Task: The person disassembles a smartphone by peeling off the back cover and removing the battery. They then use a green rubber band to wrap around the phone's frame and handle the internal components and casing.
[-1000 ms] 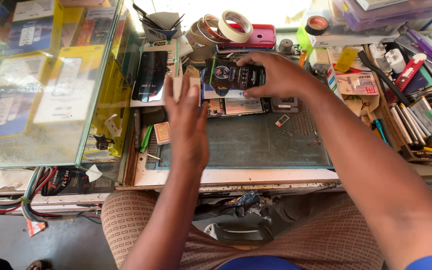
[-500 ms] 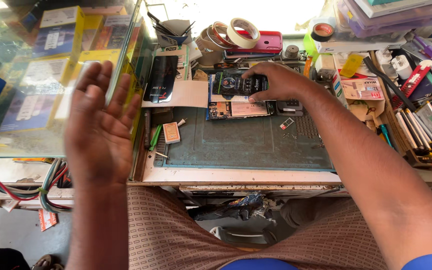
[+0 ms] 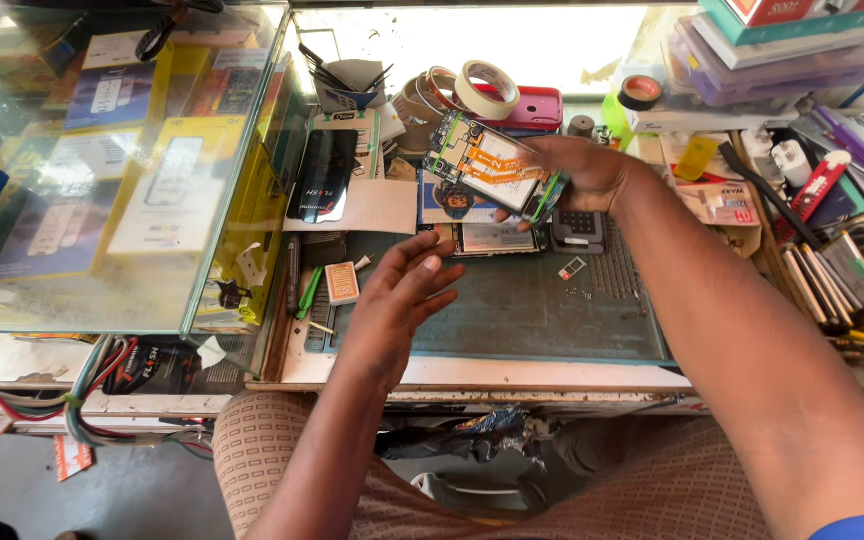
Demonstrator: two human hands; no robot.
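Above the green work mat (image 3: 512, 310), the right hand (image 3: 582, 172) grips an opened phone (image 3: 492, 172); the left hand (image 3: 400, 298) hovers over the mat, fingers (image 3: 432, 268) spread, empty.

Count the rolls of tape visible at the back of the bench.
3, perhaps more hidden in the clutter: a cream roll leaning on the red case, a brownish roll just left of it, and a dark roll farther right.
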